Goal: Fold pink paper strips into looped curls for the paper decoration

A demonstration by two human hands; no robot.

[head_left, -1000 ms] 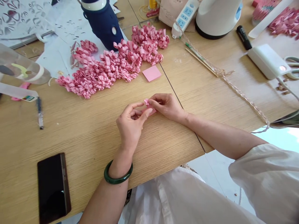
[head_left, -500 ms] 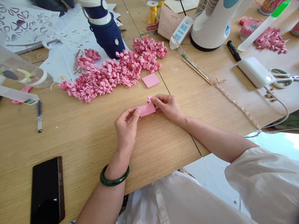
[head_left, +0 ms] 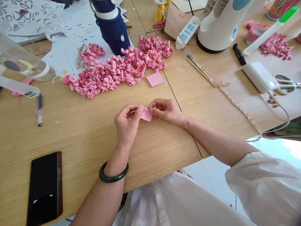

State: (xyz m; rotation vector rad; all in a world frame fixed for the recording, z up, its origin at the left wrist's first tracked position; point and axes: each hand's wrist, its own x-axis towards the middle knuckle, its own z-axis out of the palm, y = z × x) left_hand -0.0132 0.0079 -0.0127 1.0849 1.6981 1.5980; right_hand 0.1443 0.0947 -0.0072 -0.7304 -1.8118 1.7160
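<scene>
My left hand [head_left: 127,124], a dark green bangle [head_left: 113,175] on its wrist, pinches a small piece of pink paper [head_left: 146,114] between thumb and fingers. Fine parallel lines, possibly slits, run along the paper. At its right end, the thumb and fingertips of my right hand [head_left: 167,111] are closed on the paper, and a bit of pink shows between them; its shape is mostly hidden. Just beyond the hands a flat pink paper square [head_left: 155,79] lies on the table. Behind and to the left spreads a heap of curled pink paper loops [head_left: 101,75].
A dark blue bottle [head_left: 113,33] stands behind the heap. To the right lie thin sticks [head_left: 201,72], a twisted cord [head_left: 240,108], a white box [head_left: 258,76] and scissors [head_left: 285,89]. A power strip [head_left: 188,32] is farther back. A phone [head_left: 44,188] rests at the left front.
The pink paper has tilted, its right end now lower. My right hand has turned slightly, and the small curled pink bit at its fingertips is now mostly hidden. The view has shifted a little.
</scene>
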